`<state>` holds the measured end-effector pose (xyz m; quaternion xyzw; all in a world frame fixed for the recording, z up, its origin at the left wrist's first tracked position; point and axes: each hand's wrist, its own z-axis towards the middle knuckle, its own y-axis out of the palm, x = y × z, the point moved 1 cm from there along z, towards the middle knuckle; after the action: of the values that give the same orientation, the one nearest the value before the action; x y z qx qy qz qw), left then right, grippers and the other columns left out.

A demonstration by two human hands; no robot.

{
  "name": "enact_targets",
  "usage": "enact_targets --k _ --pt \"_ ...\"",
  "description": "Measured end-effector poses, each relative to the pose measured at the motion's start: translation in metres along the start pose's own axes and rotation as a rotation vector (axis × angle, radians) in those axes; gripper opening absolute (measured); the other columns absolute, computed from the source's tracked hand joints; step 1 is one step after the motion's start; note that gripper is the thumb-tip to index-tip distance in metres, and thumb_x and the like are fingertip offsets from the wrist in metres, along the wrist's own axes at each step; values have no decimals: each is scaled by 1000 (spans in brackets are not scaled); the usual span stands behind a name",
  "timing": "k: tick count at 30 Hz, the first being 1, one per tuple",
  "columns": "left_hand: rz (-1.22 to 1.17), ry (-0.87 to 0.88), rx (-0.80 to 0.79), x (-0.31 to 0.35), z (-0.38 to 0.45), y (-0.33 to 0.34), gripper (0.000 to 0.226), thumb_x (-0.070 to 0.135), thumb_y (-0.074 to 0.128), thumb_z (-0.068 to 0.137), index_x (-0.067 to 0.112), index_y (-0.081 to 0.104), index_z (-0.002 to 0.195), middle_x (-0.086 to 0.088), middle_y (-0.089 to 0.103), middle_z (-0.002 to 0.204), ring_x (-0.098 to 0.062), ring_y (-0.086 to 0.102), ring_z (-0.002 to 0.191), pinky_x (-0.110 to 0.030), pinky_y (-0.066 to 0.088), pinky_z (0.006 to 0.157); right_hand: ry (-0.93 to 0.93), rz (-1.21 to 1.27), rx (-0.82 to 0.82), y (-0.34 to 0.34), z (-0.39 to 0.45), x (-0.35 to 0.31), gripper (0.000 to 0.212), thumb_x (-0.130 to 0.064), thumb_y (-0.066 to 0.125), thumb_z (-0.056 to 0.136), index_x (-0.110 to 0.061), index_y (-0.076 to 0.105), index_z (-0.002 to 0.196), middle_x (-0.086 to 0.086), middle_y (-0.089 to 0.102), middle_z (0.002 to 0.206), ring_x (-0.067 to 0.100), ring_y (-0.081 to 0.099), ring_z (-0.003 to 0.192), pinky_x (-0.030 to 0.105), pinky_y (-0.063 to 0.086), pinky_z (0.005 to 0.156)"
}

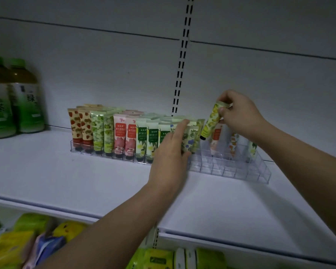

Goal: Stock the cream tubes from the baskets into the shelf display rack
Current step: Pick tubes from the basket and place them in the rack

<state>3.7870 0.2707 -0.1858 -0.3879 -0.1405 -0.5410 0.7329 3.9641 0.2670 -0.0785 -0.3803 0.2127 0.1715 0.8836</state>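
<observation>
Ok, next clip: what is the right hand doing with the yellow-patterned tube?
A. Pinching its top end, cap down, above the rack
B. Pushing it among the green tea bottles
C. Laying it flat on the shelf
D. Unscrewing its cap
A: the right hand pinches the yellow-patterned tube by its crimped top, dark cap down, over the clear rack.

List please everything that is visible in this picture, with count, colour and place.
display rack: one, clear, on the shelf.
cream tubes: many, mixed colours, standing in the rack.
yellow cream tube: one, pinched above the rack.
green tea bottles: two, far left.
shelf: one, white.
packets: several, yellow and green, lower shelf.
left hand: rests against the blue-flower tubes.
right hand: pinches the yellow tube.
</observation>
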Motion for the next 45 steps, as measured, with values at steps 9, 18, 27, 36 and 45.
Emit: enact_targets --k 9,18,27,36,45 --pt "118 21 -11 -4 1 1 69 12 60 92 32 23 146 2 41 129 -15 44 92 -29 40 75 -56 -288 -47 7 15 -1 14 -7 59 92 -9 64 105 10 63 105 22 53 91 28 39 77" --pt "190 20 17 -6 5 1 68 19 63 90 31 21 143 0 46 127 -21 55 100 -33 49 74 -47 -487 -205 31 21 6 17 -8 63 89 -13 68 104 10 65 108 27 58 100 30 44 82" --pt "354 32 9 -12 4 1 78 33 62 91 38 9 148 2 52 118 -16 56 85 -29 45 61 -129 -639 -72 37 5 0 27 -14 56 93 -8 61 120 15 47 125 34 40 115 43 43 88" --pt "314 39 54 11 -11 -27 48 38 49 95 28 33 140 4 60 111 -15 58 89 -34 55 69 83 -193 -221 -15 -65 -61 15 -15 51 91 -16 65 95 7 68 88 26 64 78 35 52 72" --pt "79 -61 256 -4 -182 -120 18 18 50 88 19 58 104 3 57 79 -20 52 77 -34 39 67 203 323 -409 6 -219 -121 16 -14 52 96 -7 67 95 5 66 80 14 57 61 18 45 48"
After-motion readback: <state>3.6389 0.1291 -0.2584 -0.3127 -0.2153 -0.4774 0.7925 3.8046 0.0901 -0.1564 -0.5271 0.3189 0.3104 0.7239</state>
